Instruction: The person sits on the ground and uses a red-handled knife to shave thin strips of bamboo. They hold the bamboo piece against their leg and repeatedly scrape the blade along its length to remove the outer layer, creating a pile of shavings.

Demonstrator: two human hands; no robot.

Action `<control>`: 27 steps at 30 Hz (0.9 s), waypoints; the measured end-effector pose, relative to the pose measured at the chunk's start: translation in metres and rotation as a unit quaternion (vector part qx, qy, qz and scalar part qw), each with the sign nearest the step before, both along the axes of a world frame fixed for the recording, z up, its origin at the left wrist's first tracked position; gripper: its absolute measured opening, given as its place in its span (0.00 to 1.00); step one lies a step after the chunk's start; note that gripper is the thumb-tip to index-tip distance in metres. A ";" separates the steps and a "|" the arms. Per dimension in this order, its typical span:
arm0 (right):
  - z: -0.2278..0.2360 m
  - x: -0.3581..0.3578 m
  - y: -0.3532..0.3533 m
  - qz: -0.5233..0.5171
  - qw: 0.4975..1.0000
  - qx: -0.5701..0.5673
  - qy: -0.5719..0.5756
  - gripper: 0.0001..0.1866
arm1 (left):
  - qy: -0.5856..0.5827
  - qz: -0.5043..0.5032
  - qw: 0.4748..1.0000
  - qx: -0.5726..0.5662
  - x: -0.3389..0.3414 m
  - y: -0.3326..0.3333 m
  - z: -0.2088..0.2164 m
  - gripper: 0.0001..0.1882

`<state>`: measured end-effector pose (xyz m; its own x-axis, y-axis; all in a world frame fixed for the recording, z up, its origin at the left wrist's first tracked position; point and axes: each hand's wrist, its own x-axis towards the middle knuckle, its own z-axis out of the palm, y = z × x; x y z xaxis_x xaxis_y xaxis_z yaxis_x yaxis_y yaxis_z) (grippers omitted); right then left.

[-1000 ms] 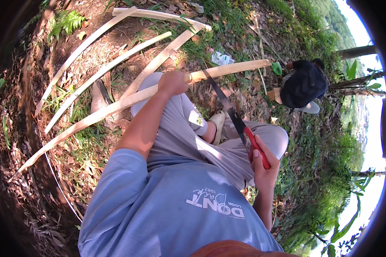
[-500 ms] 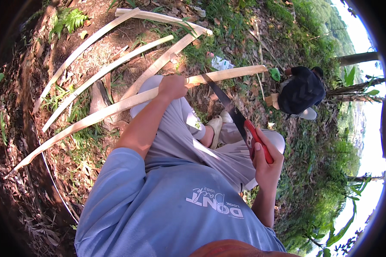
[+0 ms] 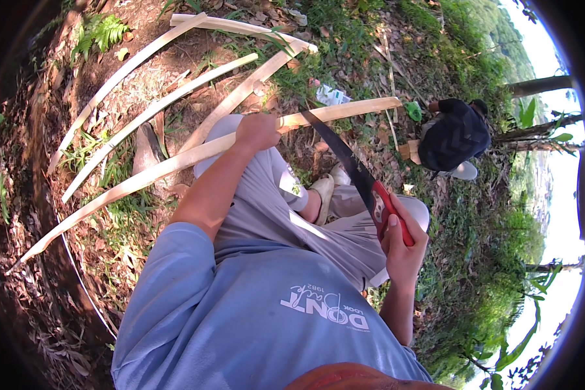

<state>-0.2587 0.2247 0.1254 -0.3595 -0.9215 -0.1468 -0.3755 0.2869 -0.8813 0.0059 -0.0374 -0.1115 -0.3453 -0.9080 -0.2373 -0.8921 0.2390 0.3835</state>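
Observation:
A long pale wooden strip point(image 3: 156, 170) runs across my raised knee, from the lower left to the upper right. My left hand point(image 3: 258, 132) is wrapped around it near the knee. In my right hand point(image 3: 403, 244) is a hand saw point(image 3: 348, 159) with a dark blade and a red handle. The blade's far end touches the strip just right of my left hand, its length slanting back toward me. Whether the teeth have cut into the wood is too small to tell.
Several more pale strips point(image 3: 127, 73) lie on the leafy ground at the upper left. A white packet point(image 3: 332, 96) and a green plastic piece point(image 3: 413, 110) lie beyond the strip. Another person in a dark top point(image 3: 455, 138) crouches at the right. A fern point(image 3: 103, 34) grows at the far left.
The saw blade, smeared by motion before, now shows sharply and has shifted only slightly along its line. Both hands keep their holds, and the whole view has drifted a little.

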 end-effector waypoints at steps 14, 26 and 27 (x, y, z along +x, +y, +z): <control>-0.021 -0.010 0.011 -0.019 0.999 -0.010 -0.031 0.21 | -0.008 0.000 1.000 0.004 0.000 -0.004 -0.010 0.17; -0.066 0.019 -0.040 0.034 0.990 -0.119 0.073 0.22 | 0.022 0.035 0.999 -0.014 -0.004 0.009 -0.002 0.17; -0.079 0.018 -0.046 0.033 0.991 -0.116 0.053 0.22 | 0.024 0.034 0.999 -0.024 -0.004 0.008 -0.002 0.16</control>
